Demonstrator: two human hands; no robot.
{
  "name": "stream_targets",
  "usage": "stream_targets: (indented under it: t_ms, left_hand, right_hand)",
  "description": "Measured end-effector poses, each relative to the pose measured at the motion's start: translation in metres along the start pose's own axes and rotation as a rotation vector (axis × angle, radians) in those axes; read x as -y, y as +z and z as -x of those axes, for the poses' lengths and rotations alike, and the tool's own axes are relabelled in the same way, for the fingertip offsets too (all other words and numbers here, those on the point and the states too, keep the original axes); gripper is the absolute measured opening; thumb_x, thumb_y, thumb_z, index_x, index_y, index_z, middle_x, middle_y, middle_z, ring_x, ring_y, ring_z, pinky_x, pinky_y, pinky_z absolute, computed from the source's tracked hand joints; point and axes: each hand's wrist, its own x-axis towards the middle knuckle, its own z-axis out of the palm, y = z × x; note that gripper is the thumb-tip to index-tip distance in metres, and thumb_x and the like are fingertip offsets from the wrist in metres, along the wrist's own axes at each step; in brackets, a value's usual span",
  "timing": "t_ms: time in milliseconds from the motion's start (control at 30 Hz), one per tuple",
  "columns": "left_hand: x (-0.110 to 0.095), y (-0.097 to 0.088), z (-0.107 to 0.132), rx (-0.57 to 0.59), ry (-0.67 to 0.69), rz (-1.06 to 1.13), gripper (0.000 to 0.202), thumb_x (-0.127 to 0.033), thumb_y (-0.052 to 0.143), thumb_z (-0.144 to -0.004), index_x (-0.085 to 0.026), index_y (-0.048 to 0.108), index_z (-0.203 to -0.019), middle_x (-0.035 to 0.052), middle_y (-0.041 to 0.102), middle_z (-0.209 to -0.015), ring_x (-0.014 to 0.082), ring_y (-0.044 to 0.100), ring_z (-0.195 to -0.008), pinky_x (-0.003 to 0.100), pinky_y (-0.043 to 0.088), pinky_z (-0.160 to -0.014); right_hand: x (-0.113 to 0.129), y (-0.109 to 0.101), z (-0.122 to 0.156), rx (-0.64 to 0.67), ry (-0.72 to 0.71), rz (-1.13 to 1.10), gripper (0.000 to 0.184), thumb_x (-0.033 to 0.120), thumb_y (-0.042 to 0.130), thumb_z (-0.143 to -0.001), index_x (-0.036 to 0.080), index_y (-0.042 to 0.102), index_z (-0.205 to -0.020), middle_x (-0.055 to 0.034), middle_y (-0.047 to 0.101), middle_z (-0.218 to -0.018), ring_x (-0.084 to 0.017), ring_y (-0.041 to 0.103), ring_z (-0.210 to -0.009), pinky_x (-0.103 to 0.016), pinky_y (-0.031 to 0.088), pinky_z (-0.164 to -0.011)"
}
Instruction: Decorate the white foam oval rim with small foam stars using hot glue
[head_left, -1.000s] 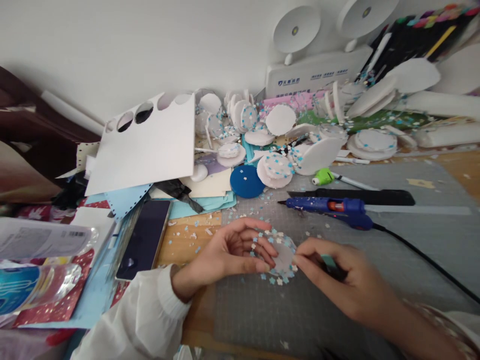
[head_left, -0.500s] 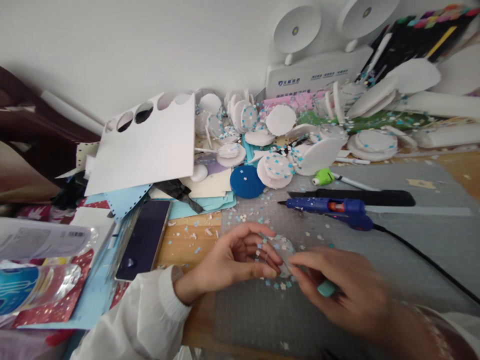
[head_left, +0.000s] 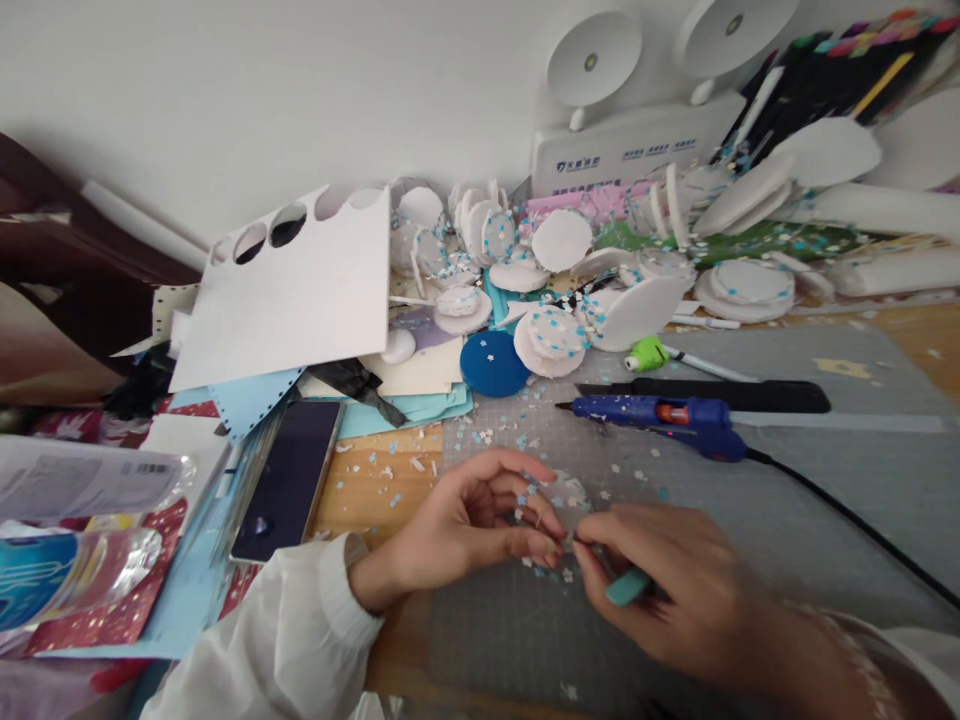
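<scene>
My left hand [head_left: 472, 520] rests on the grey cutting mat [head_left: 750, 520] with its fingers curled round a small white foam disc [head_left: 568, 492] edged with tiny blue and white paper flowers. My right hand [head_left: 667, 590] meets it from the right, fingertips pinched at the disc's lower edge. A teal tool [head_left: 626, 586] lies gripped in that hand, its tip pointing toward the disc. Loose flower bits lie scattered around both hands.
A blue glue gun [head_left: 664, 412] with a black cord lies just behind the hands, beside a black ruler [head_left: 720, 392] and a green cap [head_left: 646, 352]. A phone [head_left: 289, 475] lies left. Piled foam discs [head_left: 551, 335], a blue disc [head_left: 493, 362] and punched white card [head_left: 292, 290] crowd the back.
Both hands lowered the flower-edged disc closer to the mat. My right hand shifted down and left, and the teal tool now shows beneath its fingers.
</scene>
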Motion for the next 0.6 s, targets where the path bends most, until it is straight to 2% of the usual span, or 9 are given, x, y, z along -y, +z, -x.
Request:
stream_targets:
  t_ms: [200, 333, 400, 467, 600]
  left_hand:
    - [0.0012, -0.0003, -0.0017, -0.001, 0.023, 0.045, 0.039, 0.003, 0.069, -0.077, -0.015, 0.058, -0.109, 0.004, 0.072, -0.089, 0.0115, 0.072, -0.077, 0.021, 0.059, -0.071]
    - [0.0021, -0.0023, -0.003, -0.02, 0.008, 0.058, 0.041, 0.002, 0.071, -0.076, -0.016, 0.058, -0.111, 0.0037, 0.073, -0.088, 0.011, 0.072, -0.075, 0.019, 0.059, -0.069]
    - [0.0017, -0.0032, -0.0035, -0.039, 0.0, 0.07, 0.045, 0.002, 0.071, -0.076, -0.017, 0.058, -0.114, 0.0032, 0.073, -0.088, 0.0104, 0.072, -0.074, 0.019, 0.059, -0.068]
    - [0.0005, -0.0034, -0.0037, -0.065, -0.021, 0.073, 0.048, 0.002, 0.072, -0.075, -0.017, 0.058, -0.117, 0.0035, 0.074, -0.088, 0.0104, 0.072, -0.074, 0.019, 0.059, -0.069]
    - [-0.0021, -0.0019, -0.0038, -0.103, -0.073, 0.066, 0.047, -0.002, 0.075, -0.074, -0.015, 0.061, -0.117, 0.0047, 0.074, -0.088, 0.0119, 0.073, -0.077, 0.019, 0.059, -0.069]
  right_hand:
    - [0.0, -0.0007, 0.0018, 0.003, 0.005, 0.001, 0.012, 0.009, 0.054, -0.082, 0.02, 0.052, -0.079, 0.0052, 0.054, -0.059, -0.009, 0.05, -0.052, -0.026, 0.035, -0.053]
    - [-0.0011, -0.0019, 0.0023, -0.033, -0.007, 0.02, 0.009, 0.013, 0.056, -0.084, 0.021, 0.054, -0.083, 0.0058, 0.054, -0.059, -0.009, 0.05, -0.051, -0.027, 0.035, -0.054]
    - [-0.0013, -0.0037, 0.0014, -0.055, -0.042, 0.067, 0.007, 0.018, 0.058, -0.086, 0.021, 0.056, -0.092, 0.0056, 0.056, -0.06, -0.01, 0.051, -0.05, -0.027, 0.036, -0.054]
    - [-0.0015, -0.0053, 0.0002, -0.018, -0.097, 0.115, 0.015, 0.023, 0.059, -0.087, 0.02, 0.056, -0.101, 0.0041, 0.06, -0.062, -0.012, 0.053, -0.052, -0.029, 0.036, -0.054]
    - [-0.0032, -0.0048, -0.0004, 0.053, -0.209, 0.143, 0.012, 0.015, 0.057, -0.087, 0.018, 0.057, -0.099, 0.0025, 0.062, -0.064, -0.013, 0.055, -0.055, -0.03, 0.034, -0.052]
